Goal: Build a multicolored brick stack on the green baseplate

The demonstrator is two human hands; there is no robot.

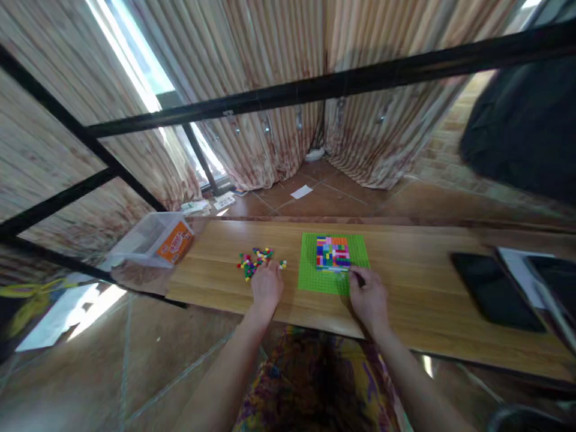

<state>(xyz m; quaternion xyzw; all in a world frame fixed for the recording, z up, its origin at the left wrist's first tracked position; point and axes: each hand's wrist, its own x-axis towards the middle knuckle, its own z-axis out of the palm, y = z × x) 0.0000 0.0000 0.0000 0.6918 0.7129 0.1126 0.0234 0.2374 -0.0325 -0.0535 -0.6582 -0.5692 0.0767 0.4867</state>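
On the wooden table a green baseplate carries a block built of many-coloured toy bricks. Beside its near right corner is my right hand, the thumb and forefinger brought together; whatever lies between the tips is too small to make out. Left of the plate is a loose pile of small coloured bricks. My left hand reaches into the near right side of this pile, palm down, fingers drawn together. Its fingertips touch the bricks, but what they grip cannot be told.
A clear plastic box with an orange label stands beyond the table's left end. Toward the right end of the wooden table lie a black tablet-like slab and other dark flat things. A black metal bar crosses behind, before striped curtains.
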